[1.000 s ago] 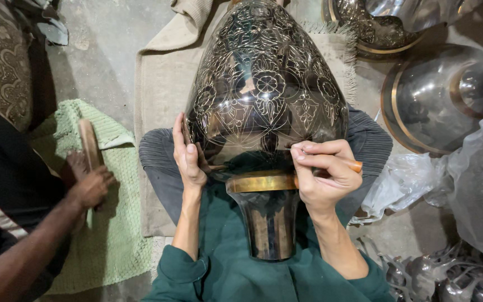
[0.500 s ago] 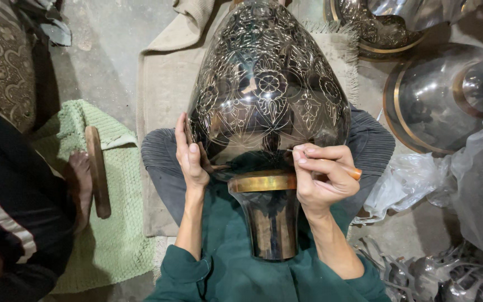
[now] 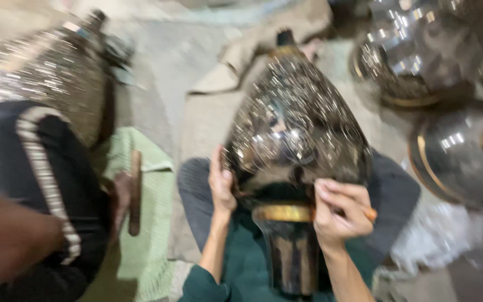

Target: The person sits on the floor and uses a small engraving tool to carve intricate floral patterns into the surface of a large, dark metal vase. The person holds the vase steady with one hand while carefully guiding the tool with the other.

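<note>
My right hand (image 3: 339,212) is curled tight around a thin tool with an orange handle end (image 3: 370,213), its working tip hidden behind my fingers and pressed toward the lower wall of the big dark engraved metal vase (image 3: 294,134). That vase lies across my lap, just above and left of this hand, its neck pointing away from me and its gold-banded foot (image 3: 283,213) touching the heel of my hand. My left hand (image 3: 221,182) lies flat and open against the vase's far side, steadying it without closing on anything. I judge I am partway through working the pattern near the foot; going on would ask for a firm brace and small, careful strokes, since the view is blurred and I cannot see the tip.

Further right stand two more dark polished metal vessels (image 3: 454,162); whether anything is inside them I cannot tell. Well to the left, a co-worker's hand (image 3: 119,193) holds a brown wooden stick (image 3: 135,193) over a pale green cloth (image 3: 152,223), beside another patterned vase (image 3: 57,78).
</note>
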